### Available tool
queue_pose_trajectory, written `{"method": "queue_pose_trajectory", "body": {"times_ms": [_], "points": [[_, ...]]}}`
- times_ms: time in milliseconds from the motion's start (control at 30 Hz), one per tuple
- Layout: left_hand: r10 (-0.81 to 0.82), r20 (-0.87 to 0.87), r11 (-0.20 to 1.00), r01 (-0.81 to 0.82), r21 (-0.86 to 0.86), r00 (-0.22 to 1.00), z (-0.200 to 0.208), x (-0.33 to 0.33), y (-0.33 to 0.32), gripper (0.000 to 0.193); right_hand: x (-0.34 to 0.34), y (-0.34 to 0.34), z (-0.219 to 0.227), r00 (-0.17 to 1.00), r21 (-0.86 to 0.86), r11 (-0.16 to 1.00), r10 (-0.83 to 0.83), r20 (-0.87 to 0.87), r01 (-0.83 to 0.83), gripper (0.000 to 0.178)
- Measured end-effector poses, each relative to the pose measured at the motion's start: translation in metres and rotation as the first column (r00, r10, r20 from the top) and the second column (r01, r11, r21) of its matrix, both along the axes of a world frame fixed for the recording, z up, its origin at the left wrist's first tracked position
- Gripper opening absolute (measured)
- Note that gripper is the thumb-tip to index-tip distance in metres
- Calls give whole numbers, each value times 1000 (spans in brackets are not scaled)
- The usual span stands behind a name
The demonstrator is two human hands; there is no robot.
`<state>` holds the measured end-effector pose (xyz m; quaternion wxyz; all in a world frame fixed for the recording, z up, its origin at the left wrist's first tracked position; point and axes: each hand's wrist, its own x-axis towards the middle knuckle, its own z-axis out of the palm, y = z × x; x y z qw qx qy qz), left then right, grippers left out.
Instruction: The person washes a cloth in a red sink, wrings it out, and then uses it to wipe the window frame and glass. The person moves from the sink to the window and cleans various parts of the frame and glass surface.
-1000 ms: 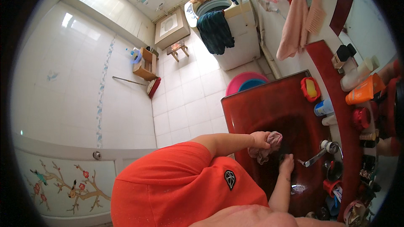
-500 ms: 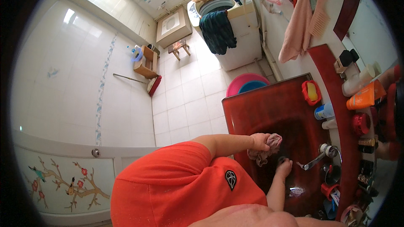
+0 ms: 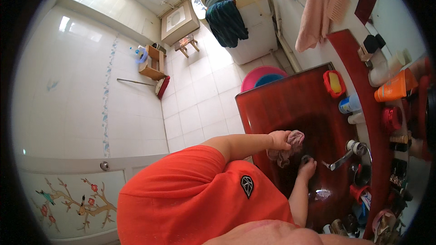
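Item: red shirt (image 3: pixel 181 199), black diamond badge (image 3: pixel 247 185) with pale line emblem on the front.
Item: left hand (image 3: pixel 280 140), closed around a bunched, pinkish-grey cloth (image 3: pixel 296 140); the cloth hangs over the sunken bowl of a dark red washstand (image 3: pixel 268 109), inward of its lower left edge.
Item: right hand (image 3: pixel 309 169), lower in the bowl, fingers drawn narrow beside a small dark object; whether gripped, cannot tell.
Item: chrome tap (image 3: pixel 341 160), at the washstand's right edge, spout toward the right hand.
Item: blue bottle (image 3: pixel 349 104), printed label, same edge, farther up; lettering too small to read.
Item: red soap dish (image 3: pixel 326 85), yellow soap, near the upper right corner.
Item: orange tube (image 3: pixel 396 86), pale print, on the red shelf (image 3: pixel 349 50).
Item: pink tub (image 3: pixel 247 81), floor, beyond the washstand's upper edge.
Item: white washing machine (image 3: pixel 256 31), dark garment (image 3: pixel 226 25) over its rim.
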<state>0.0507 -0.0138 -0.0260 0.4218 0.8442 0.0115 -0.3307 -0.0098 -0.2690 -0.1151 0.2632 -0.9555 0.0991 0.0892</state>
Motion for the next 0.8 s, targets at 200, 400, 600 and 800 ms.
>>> {"method": "queue_pose_trajectory", "body": {"times_ms": [200,400,600,800], "points": [[-143,11,989,143,-29,990,20,16,-3,54,-6,-6,-9,999,50,998,-42,-34,44,38],[97,-185,928,-156,-340,978,7,8,-9,57,-15,-8,2,994,-29,994,-107,-29,106,30],[78,-88,977,-94,-193,993,-23,6,0,58,-12,-13,-13,999,4,1000,30,22,-31,24],[45,-42,997,-47,-57,998,-6,6,-4,58,-16,-17,-8,998,28,999,-24,53,22,23]]}}
